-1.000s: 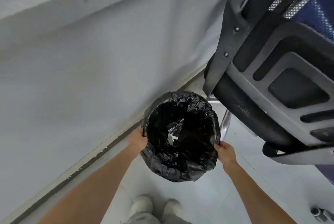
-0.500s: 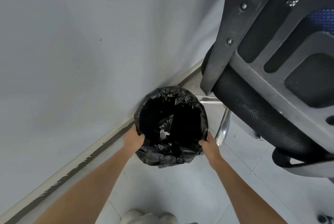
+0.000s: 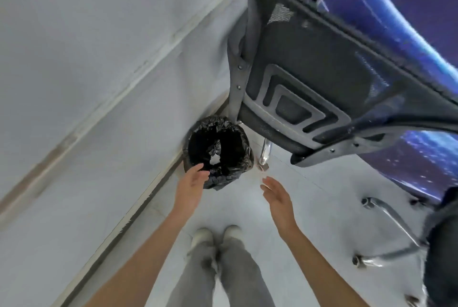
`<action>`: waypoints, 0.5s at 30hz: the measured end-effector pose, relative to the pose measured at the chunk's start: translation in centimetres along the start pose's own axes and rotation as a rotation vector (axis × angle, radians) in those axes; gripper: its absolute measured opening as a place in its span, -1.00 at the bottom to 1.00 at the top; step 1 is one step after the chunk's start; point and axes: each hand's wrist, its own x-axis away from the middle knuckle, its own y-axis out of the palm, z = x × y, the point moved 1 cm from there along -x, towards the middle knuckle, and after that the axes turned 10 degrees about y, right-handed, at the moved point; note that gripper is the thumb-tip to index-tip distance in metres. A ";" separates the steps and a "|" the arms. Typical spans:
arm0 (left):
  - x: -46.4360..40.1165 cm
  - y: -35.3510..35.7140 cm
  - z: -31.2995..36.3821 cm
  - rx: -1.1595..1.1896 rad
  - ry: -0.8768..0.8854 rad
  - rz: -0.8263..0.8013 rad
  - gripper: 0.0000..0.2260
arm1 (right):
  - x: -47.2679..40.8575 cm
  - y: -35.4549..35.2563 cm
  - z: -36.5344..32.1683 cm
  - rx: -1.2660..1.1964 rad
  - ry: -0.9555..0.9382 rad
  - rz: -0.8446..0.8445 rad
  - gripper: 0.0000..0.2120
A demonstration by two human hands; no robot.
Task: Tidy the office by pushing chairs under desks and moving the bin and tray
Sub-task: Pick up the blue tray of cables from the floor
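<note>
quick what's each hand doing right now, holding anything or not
Left hand: open, fingers straight, holding nothing; it overlaps the bin rim in view, contact unclear.
Right hand: open, holding nothing, apart from the bin.

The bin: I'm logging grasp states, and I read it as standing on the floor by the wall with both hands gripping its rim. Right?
Not quite. The bin does stand on the floor by the wall, but the head view shows both hands open: the right hand is clear of it, the left hand open at its rim.
</note>
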 end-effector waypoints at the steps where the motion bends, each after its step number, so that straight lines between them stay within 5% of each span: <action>1: 2.2 -0.3 2.1 0.013 0.021 -0.026 -0.76 | 3.3 -1.5 -0.5 -0.078 0.005 0.013 -0.68; 9: 15.7 0.1 13.2 0.023 0.228 -0.325 -0.74 | 21.4 -10.6 -1.0 -0.240 -0.060 0.053 -0.67; 15: 21.2 3.0 15.7 -0.047 0.235 -0.571 -0.81 | 28.2 -13.4 2.7 -0.431 -0.072 0.296 -0.69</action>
